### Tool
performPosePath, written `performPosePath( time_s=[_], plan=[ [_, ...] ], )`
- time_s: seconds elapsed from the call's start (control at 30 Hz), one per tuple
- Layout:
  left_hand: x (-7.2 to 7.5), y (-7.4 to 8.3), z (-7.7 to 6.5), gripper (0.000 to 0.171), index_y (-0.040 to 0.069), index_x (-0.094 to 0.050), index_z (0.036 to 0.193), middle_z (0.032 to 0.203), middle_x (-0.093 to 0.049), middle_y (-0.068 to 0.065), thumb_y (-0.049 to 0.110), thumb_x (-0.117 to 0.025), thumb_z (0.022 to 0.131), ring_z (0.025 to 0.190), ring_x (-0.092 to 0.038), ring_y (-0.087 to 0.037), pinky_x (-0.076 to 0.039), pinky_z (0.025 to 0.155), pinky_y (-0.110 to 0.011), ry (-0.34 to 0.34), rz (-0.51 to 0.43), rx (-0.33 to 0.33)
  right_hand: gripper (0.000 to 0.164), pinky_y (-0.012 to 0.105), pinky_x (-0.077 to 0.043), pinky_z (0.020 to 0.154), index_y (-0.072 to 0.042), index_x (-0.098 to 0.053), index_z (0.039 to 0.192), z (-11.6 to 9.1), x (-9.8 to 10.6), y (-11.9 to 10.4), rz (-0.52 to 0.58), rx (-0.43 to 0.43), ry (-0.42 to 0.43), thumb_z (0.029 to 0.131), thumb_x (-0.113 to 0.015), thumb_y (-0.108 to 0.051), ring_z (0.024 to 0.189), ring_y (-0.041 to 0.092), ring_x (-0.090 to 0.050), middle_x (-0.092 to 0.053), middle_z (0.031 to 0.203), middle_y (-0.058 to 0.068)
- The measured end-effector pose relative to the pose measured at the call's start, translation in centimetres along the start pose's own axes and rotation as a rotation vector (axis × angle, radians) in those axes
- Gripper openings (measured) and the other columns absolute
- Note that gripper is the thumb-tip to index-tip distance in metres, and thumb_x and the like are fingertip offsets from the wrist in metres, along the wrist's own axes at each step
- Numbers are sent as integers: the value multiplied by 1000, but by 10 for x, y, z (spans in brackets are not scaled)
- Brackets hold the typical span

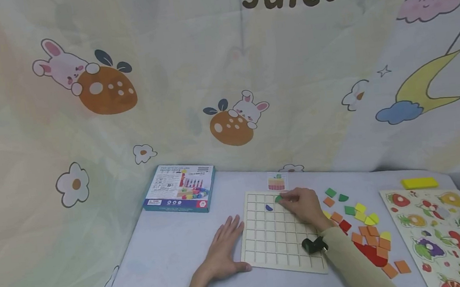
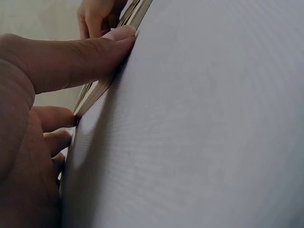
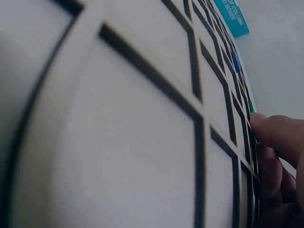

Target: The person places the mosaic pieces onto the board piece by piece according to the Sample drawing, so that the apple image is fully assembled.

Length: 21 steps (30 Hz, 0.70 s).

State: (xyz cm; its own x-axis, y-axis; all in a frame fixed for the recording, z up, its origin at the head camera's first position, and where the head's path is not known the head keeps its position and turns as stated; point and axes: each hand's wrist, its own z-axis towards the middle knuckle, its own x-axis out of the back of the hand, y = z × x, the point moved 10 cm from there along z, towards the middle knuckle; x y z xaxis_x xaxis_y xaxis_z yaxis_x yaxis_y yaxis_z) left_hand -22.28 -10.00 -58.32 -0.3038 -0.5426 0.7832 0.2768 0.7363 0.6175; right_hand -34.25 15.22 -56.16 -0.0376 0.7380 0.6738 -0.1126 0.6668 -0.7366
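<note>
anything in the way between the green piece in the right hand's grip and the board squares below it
Nothing visible in the head view: the blue piece lies on the grid board left of the green piece, not under it.

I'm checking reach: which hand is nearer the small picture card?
Right. The right hand is just in front of the picture card, over the grid board; the left hand is farther, at the board's left edge.

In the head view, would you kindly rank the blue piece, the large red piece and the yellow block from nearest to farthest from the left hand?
1. Blue piece: on the grid board, right of the left hand.
2. Large red piece: right of the board, beside the right sleeve.
3. Yellow block: far right, behind the fruit sheet.
</note>
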Motion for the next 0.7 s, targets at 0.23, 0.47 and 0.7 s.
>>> performPosePath(
  time_s=[0.23,0.47,0.7],
  plan=[
    [0,-1,1,116,10,-34,166,179,-18,-4,41,-94,71,166,-8,-29,-8,131,-53,3,-2,6,24,33,-44,74,-16,-84,113,0,0,-4,-15,44,-2,92,-83,-29,86,17,-58,-80,107,4],
    [-1,-2,1,117,10,-35,166,178,-18,-4,41,-94,70,166,-9,-30,-9,131,-53,1,-3,8,27,31,-41,68,-17,-83,117,-2,0,-3,-15,26,3,92,-83,-29,79,17,-54,-74,95,0],
    [-1,-1,1,116,11,-35,166,178,-18,-3,40,-95,70,166,-9,-30,-9,131,-53,-2,-12,16,33,32,-51,77,-13,-78,125,-2,8,2,40,53,-10,95,-80,-25,86,15,-65,-76,100,2]
  ],
)
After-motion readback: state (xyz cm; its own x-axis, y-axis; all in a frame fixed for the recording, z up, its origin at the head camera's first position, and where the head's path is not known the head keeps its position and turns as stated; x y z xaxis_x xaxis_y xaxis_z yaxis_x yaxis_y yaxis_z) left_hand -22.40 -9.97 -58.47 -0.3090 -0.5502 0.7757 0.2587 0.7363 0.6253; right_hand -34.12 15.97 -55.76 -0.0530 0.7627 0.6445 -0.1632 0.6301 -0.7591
